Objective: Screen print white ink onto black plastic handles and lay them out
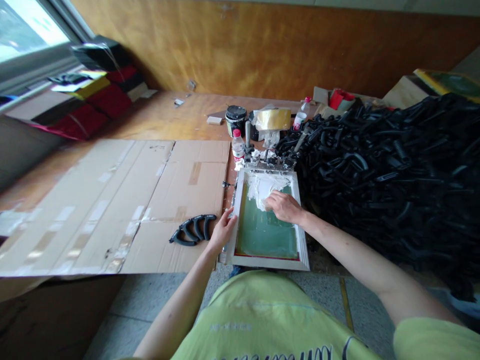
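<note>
A white-edged screen printing frame (302,240) with green mesh lies in front of me, tilted slightly. White ink (267,186) is smeared over the upper part of the mesh. My right hand (284,206) is closed low over the mesh at the ink's lower edge; what its fingers hold is mostly hidden. My left hand (224,227) grips the frame's left edge, with thumb and fingertips against it. Just left of that hand, several curved black plastic handles (193,230) lie side by side in a row on the cardboard (150,200).
Right of the frame rises a large heap of black plastic parts (375,175). Behind the frame stand an ink-smeared clamp (268,162), a red-capped bottle (237,146), a black tub (236,117) and another bottle (301,116). Red and black bundles (108,95) sit by the window.
</note>
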`<state>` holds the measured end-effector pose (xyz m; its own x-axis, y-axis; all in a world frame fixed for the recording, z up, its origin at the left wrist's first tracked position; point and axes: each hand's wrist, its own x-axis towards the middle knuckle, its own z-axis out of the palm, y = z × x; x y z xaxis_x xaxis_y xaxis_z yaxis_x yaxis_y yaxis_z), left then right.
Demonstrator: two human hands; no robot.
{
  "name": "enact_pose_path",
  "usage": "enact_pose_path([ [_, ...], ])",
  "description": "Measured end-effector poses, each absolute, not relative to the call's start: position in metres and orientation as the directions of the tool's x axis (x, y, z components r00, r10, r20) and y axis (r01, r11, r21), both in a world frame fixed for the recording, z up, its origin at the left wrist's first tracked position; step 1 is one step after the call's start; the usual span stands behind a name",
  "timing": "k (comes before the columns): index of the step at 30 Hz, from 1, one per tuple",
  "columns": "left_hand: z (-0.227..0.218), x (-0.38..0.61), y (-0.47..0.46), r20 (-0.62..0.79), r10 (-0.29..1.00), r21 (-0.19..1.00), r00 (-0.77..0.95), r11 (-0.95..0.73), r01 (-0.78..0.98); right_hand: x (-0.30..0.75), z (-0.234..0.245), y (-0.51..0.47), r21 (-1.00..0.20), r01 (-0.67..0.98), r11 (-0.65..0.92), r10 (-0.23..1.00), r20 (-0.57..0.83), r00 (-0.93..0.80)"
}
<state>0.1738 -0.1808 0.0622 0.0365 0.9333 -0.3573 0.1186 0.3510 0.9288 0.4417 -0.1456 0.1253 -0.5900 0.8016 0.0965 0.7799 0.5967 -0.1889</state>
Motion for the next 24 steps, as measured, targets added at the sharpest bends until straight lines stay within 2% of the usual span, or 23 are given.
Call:
enact_pose_path([
  [3, 0.06, 0.173, -0.18, -0.356, 0.933, 0.927, 0.051, 0.347, 0.141, 0.449, 0.131, -0.145, -0.251, 0.733, 0.632, 0.768, 0.08, -0.635],
  [6, 0.06, 0.172, -0.18, -0.345, 0.936, 0.932, 0.075, 0.332, 0.146, 0.449, 0.126, -0.138, -0.278, 0.808, 0.519, 0.855, 0.154, -0.495],
  [8, 0.061, 0.172, -0.181, -0.347, 0.933, 0.933, 0.095, 0.334, 0.133, 0.447, 0.118, -0.141, -0.279, 0.818, 0.504, 0.862, 0.225, -0.454],
  [11, 0.064, 0.174, -0.181, -0.358, 0.926, 0.932, 0.116, 0.347, 0.106, 0.448, 0.11, -0.153, -0.3, 0.753, 0.585, 0.811, 0.239, -0.535],
  [13, 0.069, 0.175, -0.182, -0.362, 0.925, 0.931, 0.119, 0.352, 0.093, 0.449, 0.114, -0.151, -0.328, 0.748, 0.578, 0.816, 0.217, -0.536],
  [16, 0.085, 0.174, -0.181, -0.373, 0.919, 0.927, 0.13, 0.363, 0.09, 0.448, 0.135, -0.124, -0.358, 0.827, 0.433, 0.901, 0.207, -0.383],
  [19, 0.114, 0.171, -0.18, -0.343, 0.931, 0.938, 0.128, 0.333, 0.091, 0.451, 0.16, -0.086, -0.333, 0.916, 0.224, 0.967, 0.192, -0.167],
  [22, 0.147, 0.174, -0.173, -0.287, 0.952, 0.957, 0.109, 0.281, 0.069, 0.479, 0.178, -0.065, -0.307, 0.949, 0.071, 0.976, 0.216, -0.003],
  [24, 0.166, 0.182, -0.163, -0.219, 0.97, 0.975, 0.107, 0.22, 0.0, 0.509, 0.181, -0.067, -0.358, 0.933, -0.019, 0.961, 0.252, 0.116],
])
